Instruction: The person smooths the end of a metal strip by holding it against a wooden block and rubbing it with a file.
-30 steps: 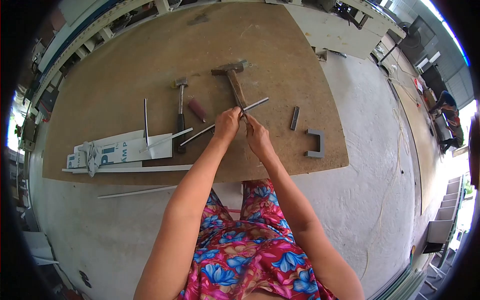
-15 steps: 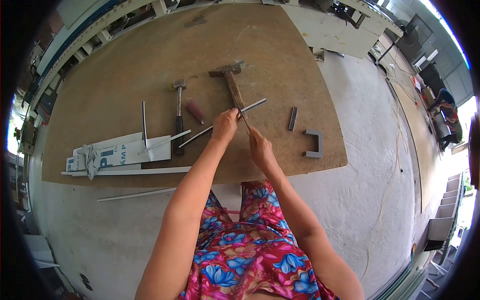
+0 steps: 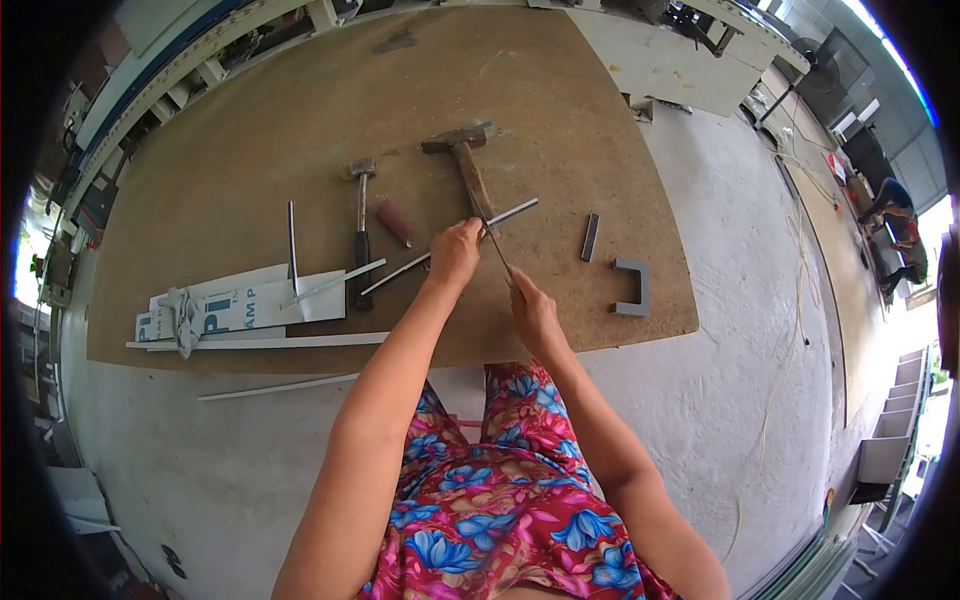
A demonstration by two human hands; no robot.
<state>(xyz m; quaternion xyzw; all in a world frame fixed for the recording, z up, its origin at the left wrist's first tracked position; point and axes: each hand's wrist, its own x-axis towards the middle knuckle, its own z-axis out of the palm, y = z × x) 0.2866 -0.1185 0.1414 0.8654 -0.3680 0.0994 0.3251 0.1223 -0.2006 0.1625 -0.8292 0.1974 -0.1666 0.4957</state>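
My left hand (image 3: 457, 250) is closed on a narrow light metal strip (image 3: 515, 212) and presses it near the worktable's surface. The strip runs slantwise, its other end (image 3: 395, 273) showing to the left of the hand. In my right hand (image 3: 533, 310) is the near end of a thin, dark, flat tool (image 3: 500, 250), like a file or blade; its exact kind is too small to tell. That tool crosses the strip just right of my left fingers. Beyond them lies a wooden-handled hammer (image 3: 470, 175), its handle reaching close to the crossing point.
On the brown worktable (image 3: 300, 110) lie a black-handled mallet (image 3: 362, 225), a dark red piece (image 3: 395, 221), white strips and printed panels (image 3: 255, 312) with a grey cloth (image 3: 183, 322), a small dark bar (image 3: 591, 238) and a grey U-shaped block (image 3: 631, 288). Another person (image 3: 893, 230) is far right.
My right hand has drawn back toward my body and slightly right, pulling the thin tool along across the strip. My left hand keeps its hold in nearly the same place.
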